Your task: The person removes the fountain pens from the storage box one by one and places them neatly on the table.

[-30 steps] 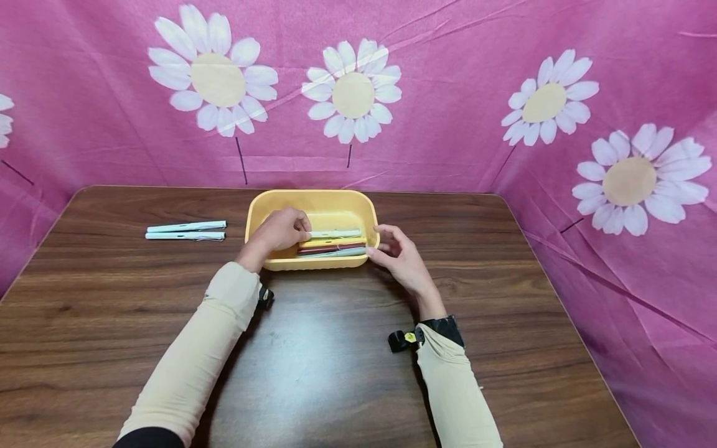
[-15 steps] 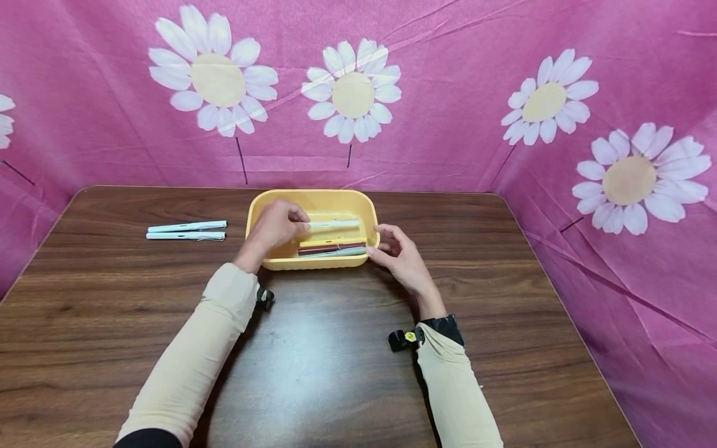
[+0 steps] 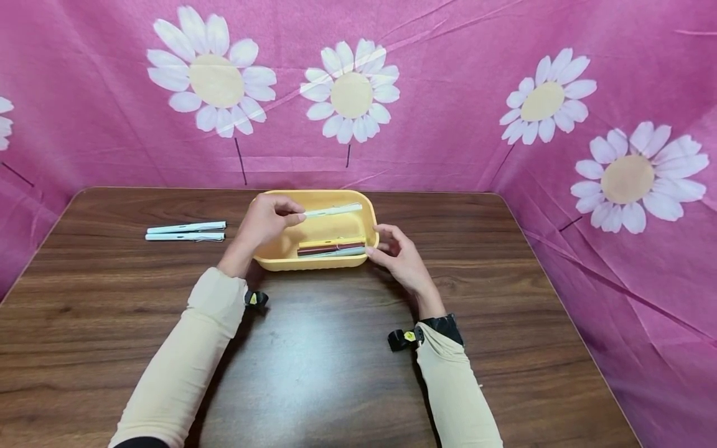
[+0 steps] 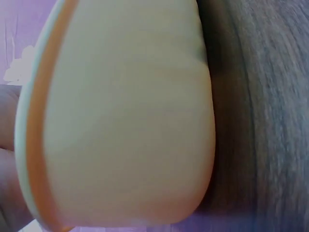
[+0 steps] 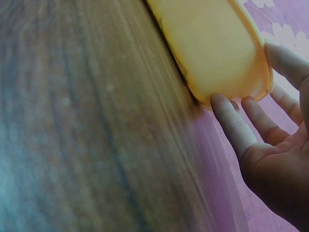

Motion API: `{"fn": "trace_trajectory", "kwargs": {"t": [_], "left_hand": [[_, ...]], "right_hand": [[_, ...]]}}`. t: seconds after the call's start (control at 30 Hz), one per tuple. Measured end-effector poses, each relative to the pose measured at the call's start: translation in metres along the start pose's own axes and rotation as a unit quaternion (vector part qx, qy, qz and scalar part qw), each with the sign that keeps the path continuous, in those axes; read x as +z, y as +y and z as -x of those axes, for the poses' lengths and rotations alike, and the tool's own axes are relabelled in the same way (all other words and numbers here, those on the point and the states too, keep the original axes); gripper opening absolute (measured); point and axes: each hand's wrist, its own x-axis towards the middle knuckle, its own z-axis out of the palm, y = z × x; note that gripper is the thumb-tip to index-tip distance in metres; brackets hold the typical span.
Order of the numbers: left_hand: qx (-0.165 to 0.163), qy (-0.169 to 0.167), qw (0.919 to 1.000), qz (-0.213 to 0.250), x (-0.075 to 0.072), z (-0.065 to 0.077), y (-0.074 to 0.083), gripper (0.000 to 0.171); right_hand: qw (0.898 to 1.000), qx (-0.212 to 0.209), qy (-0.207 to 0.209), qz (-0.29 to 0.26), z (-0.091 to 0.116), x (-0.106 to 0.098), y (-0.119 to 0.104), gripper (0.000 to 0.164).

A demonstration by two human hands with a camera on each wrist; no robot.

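Observation:
In the head view, my left hand (image 3: 264, 219) pinches one end of a pale mint pen (image 3: 333, 211) between thumb and fingers, over the yellow plastic bin (image 3: 313, 264). The pen's free end tilts slightly up to the right. Beneath it in the bin, a yellow pen (image 3: 330, 242), a dark red pen (image 3: 322, 249) and a grey-blue pen (image 3: 336, 252) lie side by side along the near wall. My right hand (image 3: 404, 261) touches the bin's right end with spread fingers; the right wrist view shows the fingertips (image 5: 223, 104) against the outer wall.
Two light-blue pens (image 3: 186, 231) lie side by side on the wooden table (image 3: 313, 361), left of the bin. A pink cloth (image 3: 437, 143) with large white flowers hangs behind the table and along its right side. The bin's outer wall (image 4: 125, 116) fills much of the left wrist view.
My left hand has lifted the mint pen from beside the yellow pen and carried it toward the bin's far side, tilting its free end up. The right hand stays in place.

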Motion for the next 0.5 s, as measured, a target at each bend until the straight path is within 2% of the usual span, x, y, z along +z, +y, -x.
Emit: {"fn": "trace_trajectory", "kwargs": {"t": [0.23, 0.5], "left_hand": [[-0.005, 0.013, 0.9972, 0.074, -0.007, 0.008, 0.000, 0.022], [-0.014, 0.024, 0.9967, 0.077, -0.014, 0.017, -0.003, 0.023]], "right_hand": [[1.000, -0.002, -0.006, 0.002, 0.000, 0.000, 0.001, 0.048], [1.000, -0.004, -0.002, 0.001, 0.001, -0.001, 0.001, 0.046]]}}
